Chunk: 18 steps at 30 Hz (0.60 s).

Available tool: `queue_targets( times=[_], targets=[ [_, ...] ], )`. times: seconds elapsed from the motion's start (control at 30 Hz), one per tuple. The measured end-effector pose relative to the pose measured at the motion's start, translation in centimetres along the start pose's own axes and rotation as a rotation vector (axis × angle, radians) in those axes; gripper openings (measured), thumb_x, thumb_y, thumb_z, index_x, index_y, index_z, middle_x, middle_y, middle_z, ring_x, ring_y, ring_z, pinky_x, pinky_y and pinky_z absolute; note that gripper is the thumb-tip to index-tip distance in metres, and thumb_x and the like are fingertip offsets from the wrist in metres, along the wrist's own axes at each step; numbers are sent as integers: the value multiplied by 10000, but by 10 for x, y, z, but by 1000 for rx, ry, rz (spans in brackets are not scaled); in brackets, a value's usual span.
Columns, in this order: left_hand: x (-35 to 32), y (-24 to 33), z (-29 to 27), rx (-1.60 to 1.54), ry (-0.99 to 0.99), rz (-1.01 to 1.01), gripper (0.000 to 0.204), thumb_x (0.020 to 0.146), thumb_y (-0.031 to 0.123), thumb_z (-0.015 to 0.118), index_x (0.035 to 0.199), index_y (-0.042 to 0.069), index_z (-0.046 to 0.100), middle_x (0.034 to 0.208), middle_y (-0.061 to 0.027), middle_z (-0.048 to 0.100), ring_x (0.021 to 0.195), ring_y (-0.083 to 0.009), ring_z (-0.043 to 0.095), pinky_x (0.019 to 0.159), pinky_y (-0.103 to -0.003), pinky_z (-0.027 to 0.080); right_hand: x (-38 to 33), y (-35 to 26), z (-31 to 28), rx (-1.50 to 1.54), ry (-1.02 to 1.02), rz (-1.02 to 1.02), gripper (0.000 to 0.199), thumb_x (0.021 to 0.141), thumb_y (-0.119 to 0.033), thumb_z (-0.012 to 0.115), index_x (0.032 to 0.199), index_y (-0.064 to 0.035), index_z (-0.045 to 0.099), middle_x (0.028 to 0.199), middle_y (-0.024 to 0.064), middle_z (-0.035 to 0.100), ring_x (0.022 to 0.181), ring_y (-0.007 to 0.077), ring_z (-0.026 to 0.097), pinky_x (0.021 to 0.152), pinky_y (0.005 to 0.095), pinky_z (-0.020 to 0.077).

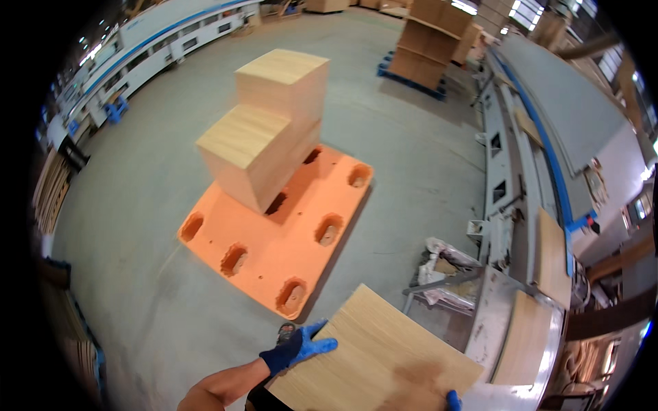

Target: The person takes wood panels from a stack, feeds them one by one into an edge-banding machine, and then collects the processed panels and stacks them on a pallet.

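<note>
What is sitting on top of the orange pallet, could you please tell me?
A taller wood stack and a shorter wood stack stand on the orange pallet; the part directly beneath them is covered.

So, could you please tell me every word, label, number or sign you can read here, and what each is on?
White machine at upper left: a small marking, too small to read.
Held board, orange pallet and wooden stacks: no writing that I can see.
Nothing else is legible.
</note>
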State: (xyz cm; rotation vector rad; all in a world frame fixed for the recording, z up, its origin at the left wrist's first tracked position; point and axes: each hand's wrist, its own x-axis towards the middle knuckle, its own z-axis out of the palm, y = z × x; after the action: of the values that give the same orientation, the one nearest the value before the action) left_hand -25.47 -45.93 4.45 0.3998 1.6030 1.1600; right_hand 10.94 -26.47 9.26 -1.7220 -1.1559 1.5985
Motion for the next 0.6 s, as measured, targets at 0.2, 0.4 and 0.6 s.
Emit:
queue_targets(
  times=[0.2,0.4,0.6],
  targets=[
    [-36,12,-174,-209,238,57,738,812,327,731,1343,-76,415,1186,-120,594,1061,-142,530,913,-262,426,10,-21,206,109,-383,80,458,867,-272,582,1186,55,555,1133,128,617,1020,229,587,903,359,463],
    [-63,92,-314,-425,444,90,545,835,250,689,1249,-57,513,1096,-106,620,936,-158,584,828,-312,481,0,-80,399,245,-705,164,421,862,-208,536,1211,28,544,1106,131,635,985,250,628,882,359,494],
    [-37,166,-443,-368,501,82,642,803,404,682,1218,-59,524,1063,-133,631,921,-194,614,807,-336,499,7,-148,573,262,-841,317,460,841,-139,610,1268,3,513,1147,103,612,994,231,608,862,365,497]
  ],
)
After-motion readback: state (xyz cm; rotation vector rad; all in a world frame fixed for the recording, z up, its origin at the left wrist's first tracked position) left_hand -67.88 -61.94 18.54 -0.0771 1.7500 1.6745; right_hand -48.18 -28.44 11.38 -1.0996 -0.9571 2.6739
